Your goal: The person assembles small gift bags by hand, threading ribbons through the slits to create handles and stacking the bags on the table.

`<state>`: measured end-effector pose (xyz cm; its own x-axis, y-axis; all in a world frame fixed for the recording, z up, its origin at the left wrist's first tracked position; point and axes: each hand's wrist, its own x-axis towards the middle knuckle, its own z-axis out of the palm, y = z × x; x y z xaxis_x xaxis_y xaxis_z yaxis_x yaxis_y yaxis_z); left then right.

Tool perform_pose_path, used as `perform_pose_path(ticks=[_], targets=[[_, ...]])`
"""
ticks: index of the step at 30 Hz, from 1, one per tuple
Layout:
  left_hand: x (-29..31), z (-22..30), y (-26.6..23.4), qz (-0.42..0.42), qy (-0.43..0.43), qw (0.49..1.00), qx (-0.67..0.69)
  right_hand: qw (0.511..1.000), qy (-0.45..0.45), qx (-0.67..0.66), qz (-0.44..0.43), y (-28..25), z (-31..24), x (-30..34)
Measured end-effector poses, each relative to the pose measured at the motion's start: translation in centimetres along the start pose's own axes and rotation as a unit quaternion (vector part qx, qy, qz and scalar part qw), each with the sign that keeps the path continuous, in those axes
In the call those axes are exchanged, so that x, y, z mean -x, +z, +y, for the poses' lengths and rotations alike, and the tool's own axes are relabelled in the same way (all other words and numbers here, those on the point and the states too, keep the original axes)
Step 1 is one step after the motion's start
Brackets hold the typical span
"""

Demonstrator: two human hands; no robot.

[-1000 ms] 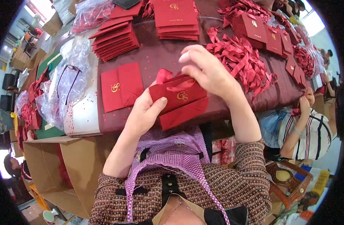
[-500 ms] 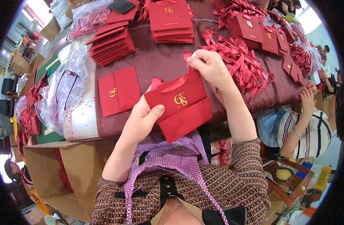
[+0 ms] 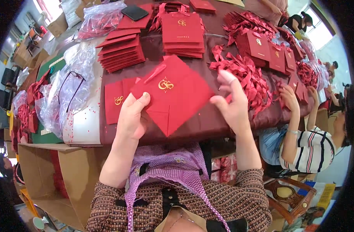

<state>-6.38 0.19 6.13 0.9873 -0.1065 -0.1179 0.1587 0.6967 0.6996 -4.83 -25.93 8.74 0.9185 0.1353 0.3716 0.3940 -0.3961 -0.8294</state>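
Observation:
My left hand (image 3: 133, 114) pinches the left edge of a red paper gift bag (image 3: 186, 94), thumb on its front face. The bag is folded flat, turned cornerwise, with a gold emblem and a short red ribbon handle near its upper left edge. Just off its right corner, my right hand (image 3: 234, 100) is open, fingers apart, something white at one fingertip. Another flat red bag (image 3: 114, 98) lies partly behind the held one. Beyond my right hand spreads a heap of loose red ribbons (image 3: 248, 79).
Stacks of red bags (image 3: 182, 29) (image 3: 121, 56) stand at the back, a black phone (image 3: 134, 12) on one. Glasses (image 3: 70, 87) lie on clear plastic at left. An open cardboard box (image 3: 82, 178) stands below. At right, a co-worker's hand (image 3: 289, 96) works among bags.
My right hand has let go of the bag's upper corner and moved down to the right, opening. The bag has turned cornerwise in my left hand, which has shifted slightly left.

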Motion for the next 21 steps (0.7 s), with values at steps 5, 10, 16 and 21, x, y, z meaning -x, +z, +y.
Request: perform_pose_path(ticks=[5,10,16,21], targets=[[-0.1,-2.1,1.2,0.005,-0.027,0.999,0.032,0.855,0.215,-0.472,-0.033,3.2,0.8,3.0],[0.3,-1.4,-1.0,0.132,0.056,0.954,-0.261,0.960,-0.223,0.167,0.006,2.7,-1.3,0.8],[0.3,2.1,-1.3,0.101,0.356,0.748,-0.552,0.880,-0.311,0.333,-0.135,5.4,1.4,2.4],[-0.9,0.2,-3.0,0.032,0.288,0.619,-0.730,0.896,-0.255,0.248,-0.267,5.9,3.1,3.4]])
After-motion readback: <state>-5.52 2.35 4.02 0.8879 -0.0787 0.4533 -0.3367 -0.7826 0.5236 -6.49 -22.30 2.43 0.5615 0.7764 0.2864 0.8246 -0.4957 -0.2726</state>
